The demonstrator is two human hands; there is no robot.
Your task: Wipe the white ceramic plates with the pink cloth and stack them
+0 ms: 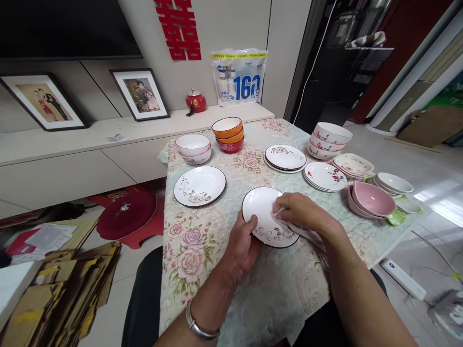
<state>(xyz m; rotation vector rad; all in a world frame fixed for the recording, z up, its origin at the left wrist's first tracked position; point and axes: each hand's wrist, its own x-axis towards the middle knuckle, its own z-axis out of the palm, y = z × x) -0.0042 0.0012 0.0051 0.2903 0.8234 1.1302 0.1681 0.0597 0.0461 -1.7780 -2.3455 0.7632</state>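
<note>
A white plate (261, 212) with a dark rim and a brown floral pattern is tilted above the near part of the table. My left hand (243, 241) grips its left edge, thumb on top and fingers underneath. Bent over the plate's right side, my right hand (298, 210) presses a pale cloth (307, 234) against its surface; the cloth hangs down past the rim. To the left lies a similar floral plate (200, 186) on the tablecloth. Behind the held plate is a stack of dark-rimmed plates (285, 157).
White bowls (194, 149) and orange bowls (227, 127) stand at the back of the flowered table (220, 231). Rightward are stacked white bowls (331, 136), red-flowered plates (324, 177), a square dish (353, 165) and pink bowls (374, 198). A red stool (126, 214) stands left.
</note>
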